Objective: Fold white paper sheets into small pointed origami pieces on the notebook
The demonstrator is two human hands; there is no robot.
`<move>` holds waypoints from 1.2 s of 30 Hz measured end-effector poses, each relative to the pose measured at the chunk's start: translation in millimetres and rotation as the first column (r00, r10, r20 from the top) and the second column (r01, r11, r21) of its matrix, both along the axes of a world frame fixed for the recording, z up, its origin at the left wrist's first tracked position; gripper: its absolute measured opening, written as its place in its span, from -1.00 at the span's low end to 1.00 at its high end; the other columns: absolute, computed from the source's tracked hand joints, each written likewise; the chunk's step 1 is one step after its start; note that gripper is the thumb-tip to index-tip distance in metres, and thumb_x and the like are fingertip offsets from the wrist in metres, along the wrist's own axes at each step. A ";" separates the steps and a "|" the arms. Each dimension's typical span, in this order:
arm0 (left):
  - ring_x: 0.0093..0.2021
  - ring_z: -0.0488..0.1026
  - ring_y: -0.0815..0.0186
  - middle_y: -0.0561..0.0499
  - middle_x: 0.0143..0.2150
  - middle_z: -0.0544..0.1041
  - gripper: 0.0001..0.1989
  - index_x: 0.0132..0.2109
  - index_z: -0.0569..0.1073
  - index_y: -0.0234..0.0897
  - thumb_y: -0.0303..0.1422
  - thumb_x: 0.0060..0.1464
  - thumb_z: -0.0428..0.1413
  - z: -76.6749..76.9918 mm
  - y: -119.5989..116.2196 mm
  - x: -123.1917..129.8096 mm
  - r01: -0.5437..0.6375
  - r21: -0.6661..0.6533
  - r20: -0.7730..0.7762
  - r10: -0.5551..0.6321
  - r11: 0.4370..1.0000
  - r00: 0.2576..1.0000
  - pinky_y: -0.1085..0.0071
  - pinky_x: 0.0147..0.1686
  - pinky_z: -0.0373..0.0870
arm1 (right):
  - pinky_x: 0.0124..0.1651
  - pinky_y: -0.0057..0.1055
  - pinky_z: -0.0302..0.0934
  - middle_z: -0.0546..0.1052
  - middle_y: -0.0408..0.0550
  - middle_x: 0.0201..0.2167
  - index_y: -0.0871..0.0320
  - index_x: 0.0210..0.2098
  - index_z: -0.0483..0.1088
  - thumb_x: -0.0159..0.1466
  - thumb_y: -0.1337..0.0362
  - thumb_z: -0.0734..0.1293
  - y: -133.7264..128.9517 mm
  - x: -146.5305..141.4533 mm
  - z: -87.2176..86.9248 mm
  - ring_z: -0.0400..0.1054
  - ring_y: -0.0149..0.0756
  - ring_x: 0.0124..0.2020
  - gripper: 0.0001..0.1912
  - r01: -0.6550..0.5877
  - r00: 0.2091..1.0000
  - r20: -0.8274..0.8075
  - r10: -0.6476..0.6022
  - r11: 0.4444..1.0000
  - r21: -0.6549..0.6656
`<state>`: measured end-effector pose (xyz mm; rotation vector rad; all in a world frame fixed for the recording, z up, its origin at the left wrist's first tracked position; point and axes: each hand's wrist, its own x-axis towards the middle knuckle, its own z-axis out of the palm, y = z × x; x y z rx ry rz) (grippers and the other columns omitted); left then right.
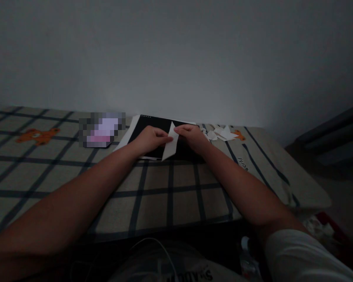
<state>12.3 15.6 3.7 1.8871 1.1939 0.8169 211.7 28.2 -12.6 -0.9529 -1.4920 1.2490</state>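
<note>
A small folded piece of white paper is held up between my two hands, its top ending in a point. My left hand pinches its left edge between thumb and fingers. On the other side, my right hand is closed on the paper near its upper right edge. Beneath both hands lies a black sheet or folder, with white sheets sticking out at its left side. Just right of my right hand is a heap of white paper scraps, some of them folded.
A checked cloth with orange bear prints covers the table, which meets a plain wall. To the left lies a blurred-out, bright device. Below the table edge are a plastic bottle, a pale cable and a red bin.
</note>
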 end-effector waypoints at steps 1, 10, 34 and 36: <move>-0.53 0.31 0.41 0.06 -0.53 0.50 -0.72 -0.45 0.58 -0.28 -0.13 -0.04 0.25 0.0 -0.2 0.2 -0.006 -0.009 0.005 0.006 1.000 1.000 0.44 -0.50 0.14 | -0.20 -0.35 0.26 0.54 -0.13 -0.41 0.14 -0.36 0.55 0.08 0.02 0.47 -0.1 0.1 0.1 0.35 -0.35 -0.35 -0.69 0.003 1.000 0.011 -0.003 1.000 0.009; -0.52 0.35 0.40 0.03 -0.52 0.52 -0.75 -0.46 0.58 -0.29 -0.18 -0.05 0.27 7.2 -7.5 3.8 0.019 -0.092 -0.013 -0.020 0.996 1.000 0.43 -0.48 0.21 | -0.24 -0.37 0.18 0.49 -0.13 -0.46 0.16 -0.42 0.51 0.15 0.02 0.39 -5.6 -1.9 7.0 0.28 -0.38 -0.39 -0.69 0.056 0.992 0.104 -0.070 0.990 0.131; -0.55 0.29 0.41 0.07 -0.59 0.44 -0.72 -0.52 0.50 -0.28 -0.16 -0.08 0.29 6.1 -7.3 4.8 -0.079 -0.114 0.110 0.091 0.990 0.990 0.44 -0.51 0.16 | -0.26 -0.35 0.22 0.47 -0.13 -0.49 0.13 -0.43 0.44 0.20 -0.13 0.34 -2.9 1.3 6.4 0.31 -0.36 -0.43 -0.58 -0.027 0.994 0.111 0.016 0.995 0.097; -0.54 0.30 0.40 0.05 -0.57 0.46 -0.69 -0.49 0.52 -0.28 -0.12 -0.08 0.29 2.3 -4.6 3.0 -0.106 -0.103 0.135 0.119 0.989 0.984 0.43 -0.50 0.17 | -0.23 -0.34 0.23 0.49 -0.13 -0.49 0.13 -0.44 0.46 0.18 -0.07 0.38 -5.5 3.2 9.7 0.32 -0.36 -0.42 -0.63 -0.040 0.978 0.210 0.014 0.992 0.118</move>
